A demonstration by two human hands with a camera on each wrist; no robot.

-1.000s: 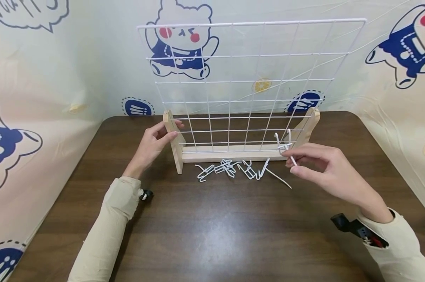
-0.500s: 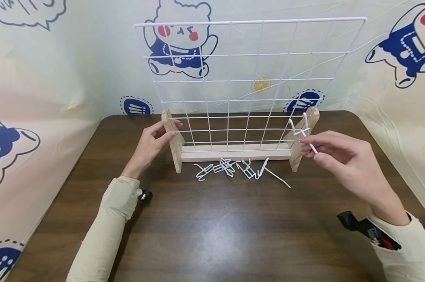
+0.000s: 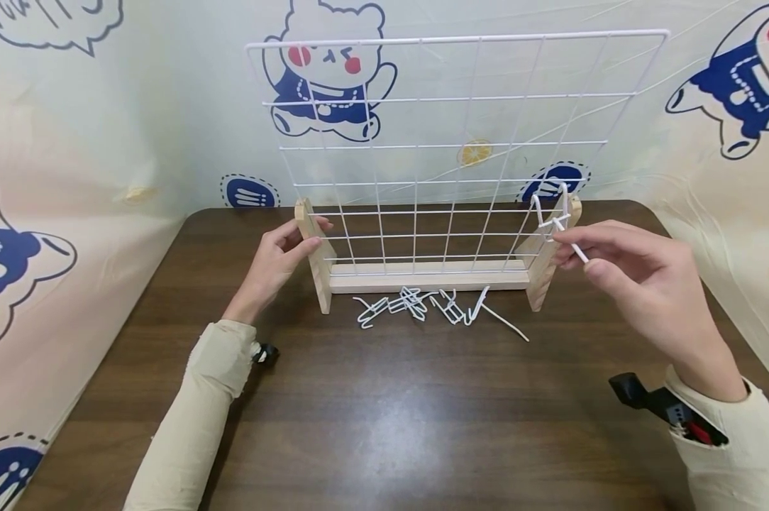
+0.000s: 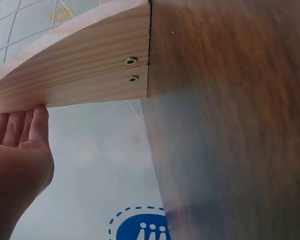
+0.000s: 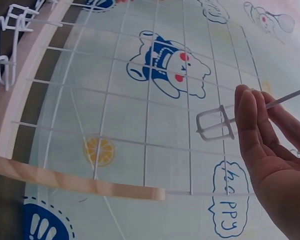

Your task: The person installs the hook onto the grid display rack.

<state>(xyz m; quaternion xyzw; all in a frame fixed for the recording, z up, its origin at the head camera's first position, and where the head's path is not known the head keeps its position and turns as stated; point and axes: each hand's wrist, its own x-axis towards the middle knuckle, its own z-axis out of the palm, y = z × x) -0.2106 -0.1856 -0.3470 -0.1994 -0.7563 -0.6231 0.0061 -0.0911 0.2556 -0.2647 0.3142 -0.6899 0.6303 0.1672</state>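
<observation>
A white wire grid panel (image 3: 423, 41) stands upright in a wooden base. My left hand (image 3: 269, 262) holds the base's left side piece (image 3: 321, 277), thumb in front and fingers behind. The left wrist view has those fingers (image 4: 39, 122) at the edge of the wood. Near the right side piece (image 3: 539, 284), my right hand (image 3: 653, 284) pinches a white wire hook (image 3: 553, 221) by its long prong, its two bent ends pointing up. In the right wrist view the hook (image 5: 227, 122) overlaps the grid. Several similar hooks (image 3: 413, 304) lie tangled before the base.
The stand is toward the back of a brown wooden table (image 3: 384, 397). Behind and beside it hangs a pale printed cloth (image 3: 167, 106). One loose hook's prong (image 3: 506, 324) sticks out toward the front right.
My right hand has carried the hook rightward and up, from before the lower grid to beside the top of the right side piece. The left hand keeps its hold.
</observation>
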